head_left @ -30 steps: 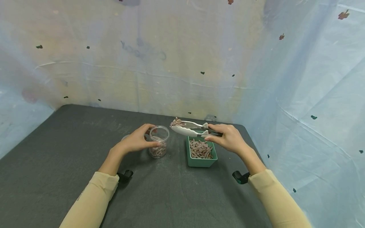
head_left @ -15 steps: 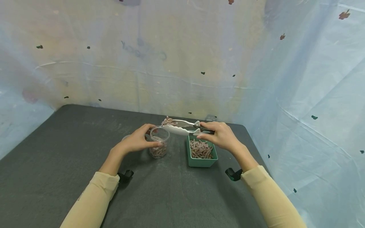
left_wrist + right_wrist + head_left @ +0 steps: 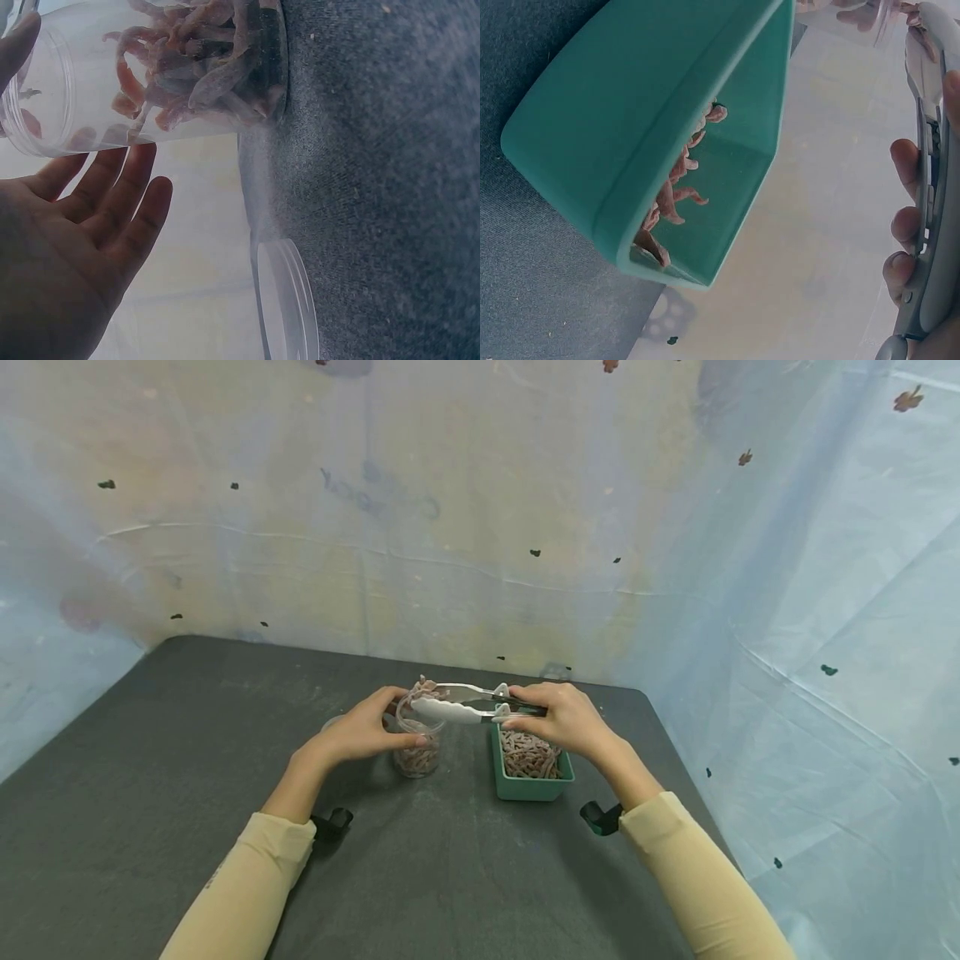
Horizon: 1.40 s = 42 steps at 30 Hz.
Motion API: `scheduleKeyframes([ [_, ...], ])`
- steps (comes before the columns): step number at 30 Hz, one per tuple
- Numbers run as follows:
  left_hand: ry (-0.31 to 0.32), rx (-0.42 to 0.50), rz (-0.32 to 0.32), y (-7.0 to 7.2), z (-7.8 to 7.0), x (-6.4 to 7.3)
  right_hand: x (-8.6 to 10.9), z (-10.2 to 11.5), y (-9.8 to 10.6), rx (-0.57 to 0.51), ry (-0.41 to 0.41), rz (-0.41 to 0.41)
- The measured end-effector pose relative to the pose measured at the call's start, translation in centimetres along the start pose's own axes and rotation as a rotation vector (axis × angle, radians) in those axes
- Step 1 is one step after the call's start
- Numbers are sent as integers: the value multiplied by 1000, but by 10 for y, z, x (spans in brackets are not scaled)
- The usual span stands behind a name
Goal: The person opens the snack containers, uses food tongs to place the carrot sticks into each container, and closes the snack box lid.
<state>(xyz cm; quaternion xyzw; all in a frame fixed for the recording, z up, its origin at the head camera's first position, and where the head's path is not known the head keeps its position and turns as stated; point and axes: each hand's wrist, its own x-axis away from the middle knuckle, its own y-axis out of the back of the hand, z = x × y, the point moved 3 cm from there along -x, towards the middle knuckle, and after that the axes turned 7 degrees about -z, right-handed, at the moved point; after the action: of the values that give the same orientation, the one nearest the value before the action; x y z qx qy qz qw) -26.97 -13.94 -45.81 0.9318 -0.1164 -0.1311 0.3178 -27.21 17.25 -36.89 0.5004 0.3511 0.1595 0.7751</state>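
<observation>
My left hand holds a clear plastic jar near its top, thumb on the near side and fingers behind. Pinkish-brown twisted strips fill the lower part of the jar, which stands upright on the table. In my right hand are white-headed tongs with dark handles, gripped from above. A clump of the same strips sits between the tong heads, right at the jar's open mouth. Beneath the right hand stands a green box with more strips inside.
A clear round lid lies on the dark grey table beyond the left hand, mostly hidden by it in the head view. Plastic sheeting hangs behind the table and along its right side.
My right hand has moved left with the tongs, carrying the clump from beside the jar to over its mouth, and slightly lower. The left hand and jar stay put.
</observation>
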Motion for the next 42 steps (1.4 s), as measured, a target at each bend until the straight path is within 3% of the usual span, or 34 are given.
scheduleKeyframes([
  [23, 1, 10, -8, 2, -1, 1, -7, 5, -3, 125, 13, 75],
  [42, -11, 5, -18, 1, -2, 1, -5, 7, -3, 125, 8, 63],
])
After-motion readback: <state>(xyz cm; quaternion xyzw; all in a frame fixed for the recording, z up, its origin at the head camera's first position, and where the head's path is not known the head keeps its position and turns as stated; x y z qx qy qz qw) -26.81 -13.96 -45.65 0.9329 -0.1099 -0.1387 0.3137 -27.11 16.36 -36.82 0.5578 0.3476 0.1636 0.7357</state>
